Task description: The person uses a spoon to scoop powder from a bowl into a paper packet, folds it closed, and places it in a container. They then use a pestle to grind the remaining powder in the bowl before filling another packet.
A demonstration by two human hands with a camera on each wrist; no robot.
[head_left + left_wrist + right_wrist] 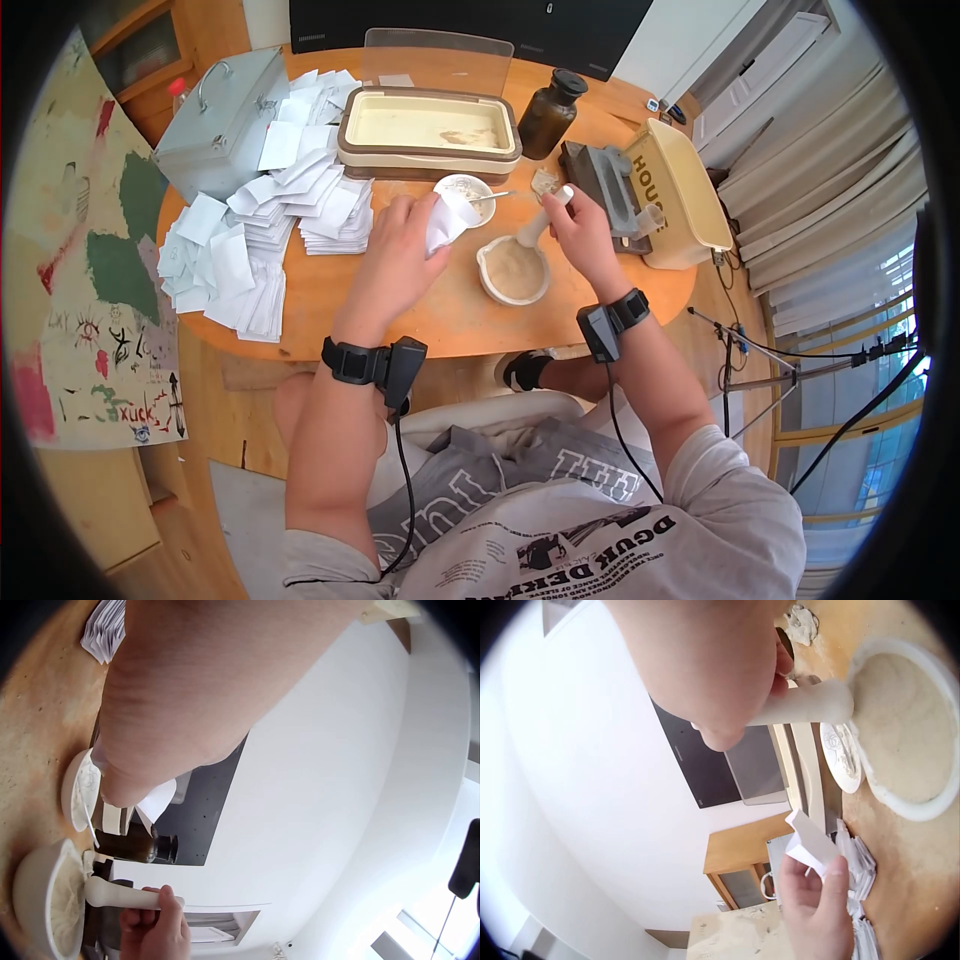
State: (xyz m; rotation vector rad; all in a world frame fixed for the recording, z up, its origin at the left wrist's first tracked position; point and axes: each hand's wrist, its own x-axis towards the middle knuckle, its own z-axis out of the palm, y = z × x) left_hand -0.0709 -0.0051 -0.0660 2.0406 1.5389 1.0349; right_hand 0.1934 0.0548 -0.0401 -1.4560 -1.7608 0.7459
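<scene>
My left hand holds a folded white paper, pinched between thumb and fingers, over the near edge of a small white bowl. A spoon leans out of that bowl, which has pale powder inside. My right hand grips a white pestle by its upper handle, with the thumb near its top. The pestle slants, its thick end at the far rim of a white mortar. Beige powder fills much of the mortar, as the right wrist view shows.
Stacks of folded white papers cover the table's left side, by a metal case. Behind the bowl stands a cream box with its clear lid raised. A brown bottle, grey device and cream bin stand right.
</scene>
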